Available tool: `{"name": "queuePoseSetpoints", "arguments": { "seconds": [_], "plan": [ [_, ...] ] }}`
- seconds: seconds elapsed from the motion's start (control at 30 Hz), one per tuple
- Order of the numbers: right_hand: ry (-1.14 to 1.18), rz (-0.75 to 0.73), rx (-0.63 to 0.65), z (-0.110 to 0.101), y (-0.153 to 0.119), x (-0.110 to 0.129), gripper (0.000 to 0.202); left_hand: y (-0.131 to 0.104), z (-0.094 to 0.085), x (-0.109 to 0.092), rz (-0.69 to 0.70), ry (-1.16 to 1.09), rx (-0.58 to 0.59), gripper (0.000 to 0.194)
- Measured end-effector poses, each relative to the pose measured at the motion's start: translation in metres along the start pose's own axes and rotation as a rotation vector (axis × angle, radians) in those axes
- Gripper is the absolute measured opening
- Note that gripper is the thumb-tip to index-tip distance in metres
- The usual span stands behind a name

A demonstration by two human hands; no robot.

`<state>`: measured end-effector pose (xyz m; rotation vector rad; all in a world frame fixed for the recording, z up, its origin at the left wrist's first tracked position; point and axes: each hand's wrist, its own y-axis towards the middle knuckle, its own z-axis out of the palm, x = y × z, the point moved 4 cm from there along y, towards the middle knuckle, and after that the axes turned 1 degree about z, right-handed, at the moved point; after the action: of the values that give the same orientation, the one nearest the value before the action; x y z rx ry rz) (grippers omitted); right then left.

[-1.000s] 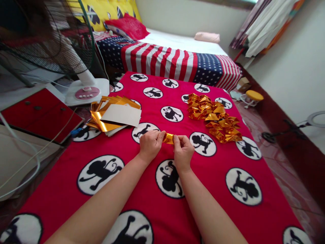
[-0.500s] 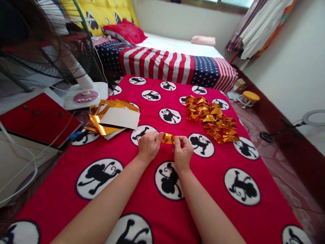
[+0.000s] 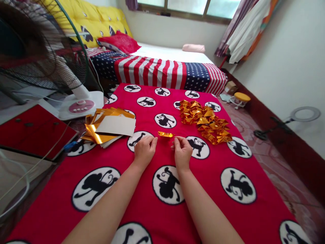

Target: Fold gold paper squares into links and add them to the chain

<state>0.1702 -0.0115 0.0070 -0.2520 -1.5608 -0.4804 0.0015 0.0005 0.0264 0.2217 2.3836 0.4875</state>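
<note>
Your left hand (image 3: 144, 150) and right hand (image 3: 183, 151) sit low over the red cloth (image 3: 208, 183), fingers curled, thumbs forward. Folded gold foil piece (image 3: 166, 134): between them, just ahead. Finger undersides hidden; cannot tell whether either grip is closed, or whether your right fingertips touch foil. Forearms cropped below; fan (image 3: 81, 105) cut off at left, blades blurred.

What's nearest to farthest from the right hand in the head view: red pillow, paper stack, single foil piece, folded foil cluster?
1. Single foil piece: just left
2. Folded foil cluster: right, beyond
3. Paper stack: left side
4. Red pillow: far back, left
</note>
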Motion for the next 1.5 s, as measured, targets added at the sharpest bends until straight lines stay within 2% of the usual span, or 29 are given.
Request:
{"name": "queuePoseSetpoints", "arguments": {
  "seconds": [0.13, 0.23, 0.33, 0.5, 0.67, 0.87, 0.97, 1.13, 1.23, 1.33, 1.5],
  "plan": [
    [-0.008, -0.016, 0.016, 0.0, 0.002, 0.0, 0.037, -0.001, 0.0, 0.005, -0.1, -0.073, -0.023, 0.019],
    [-0.107, -0.073, 0.066, 0.001, 0.007, 0.001, 0.049, 0.0, 0.002, 0.005, -0.099, -0.072, 0.001, 0.018],
    [-0.205, -0.114, 0.101, 0.001, 0.017, -0.002, 0.053, 0.0, 0.005, 0.006, -0.107, -0.067, 0.017, 0.018],
    [-0.233, -0.062, 0.207, 0.002, 0.03, -0.009, 0.044, 0.0, 0.007, 0.01, -0.113, -0.061, 0.028, 0.023],
    [-0.152, -0.036, 0.192, -0.001, 0.018, -0.008, 0.033, 0.001, 0.008, 0.006, -0.067, -0.098, 0.096, 0.041],
    [-0.245, -0.27, 0.198, -0.007, 0.005, 0.007, 0.021, 0.001, 0.007, 0.006, -0.081, -0.174, 0.111, 0.041],
    [-0.29, -0.377, 0.198, -0.006, 0.003, 0.014, 0.021, 0.001, 0.007, 0.009, -0.097, -0.212, 0.081, 0.036],
    [-0.361, -0.435, 0.195, -0.003, 0.001, 0.017, 0.027, 0.0, 0.006, 0.013, -0.121, -0.315, -0.007, 0.022],
    [-0.37, -0.448, 0.227, -0.001, -0.002, 0.017, 0.027, 0.001, 0.005, 0.014, -0.157, -0.287, -0.044, 0.016],
    [-0.35, -0.432, 0.263, 0.001, -0.005, 0.015, 0.023, 0.002, 0.005, 0.014, -0.153, -0.205, -0.031, 0.023],
    [-0.323, -0.248, 0.162, -0.004, -0.002, 0.003, 0.022, 0.003, 0.006, 0.013, -0.119, -0.132, -0.02, 0.023]
  ]
}}
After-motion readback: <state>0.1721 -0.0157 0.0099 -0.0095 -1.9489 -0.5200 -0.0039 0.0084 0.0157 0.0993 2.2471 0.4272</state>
